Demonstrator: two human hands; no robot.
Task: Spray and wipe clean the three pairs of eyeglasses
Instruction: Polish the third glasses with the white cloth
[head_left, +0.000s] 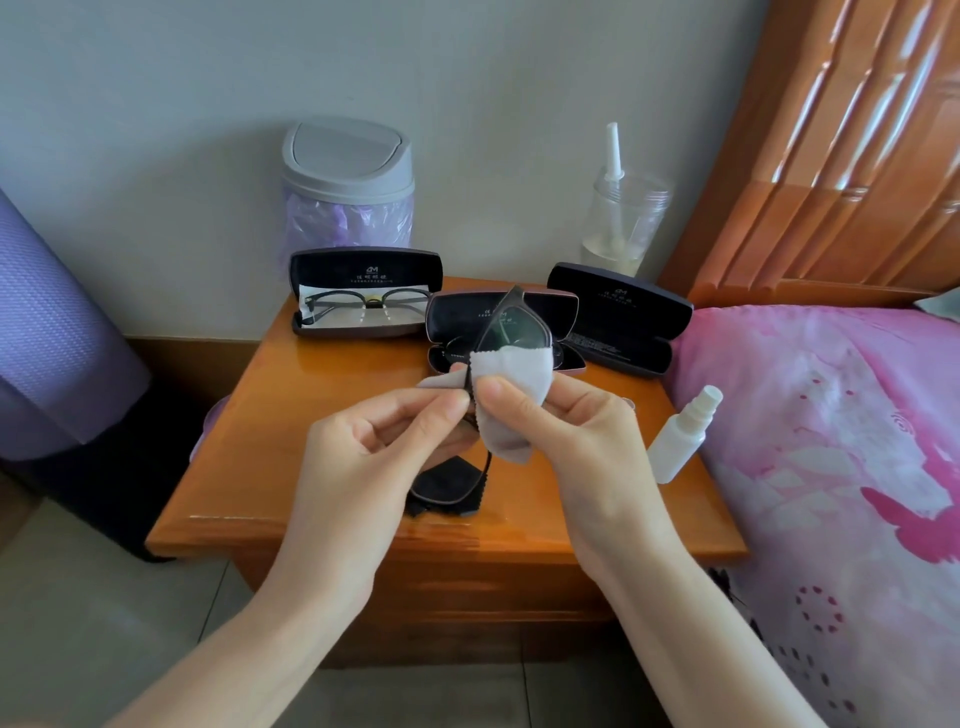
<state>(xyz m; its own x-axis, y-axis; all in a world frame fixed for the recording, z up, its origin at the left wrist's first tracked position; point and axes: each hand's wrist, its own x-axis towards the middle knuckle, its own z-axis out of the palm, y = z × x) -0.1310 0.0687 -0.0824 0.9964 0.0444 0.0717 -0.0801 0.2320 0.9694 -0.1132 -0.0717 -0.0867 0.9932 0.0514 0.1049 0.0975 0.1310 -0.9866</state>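
I hold a dark-framed pair of eyeglasses (511, 325) upright above the wooden nightstand (270, 415). My left hand (363, 457) pinches the frame at its middle. My right hand (582, 431) pinches a pale grey cloth (511, 374) folded over the lower part of one lens. A second pair (363, 306) lies in the open left case (363, 270). The open middle case (457, 317) holds another pair, mostly hidden behind the cloth. The right case (623, 322) stands open. A white spray bottle (680, 436) lies near the nightstand's right edge.
A grey swing-lid bin (348, 182) with a purple liner and a clear jar (626, 223) stand at the back. A dark cloth (441, 488) lies under my hands. A bed with a pink cover (831, 467) is at the right, a purple roll (47, 322) at the left.
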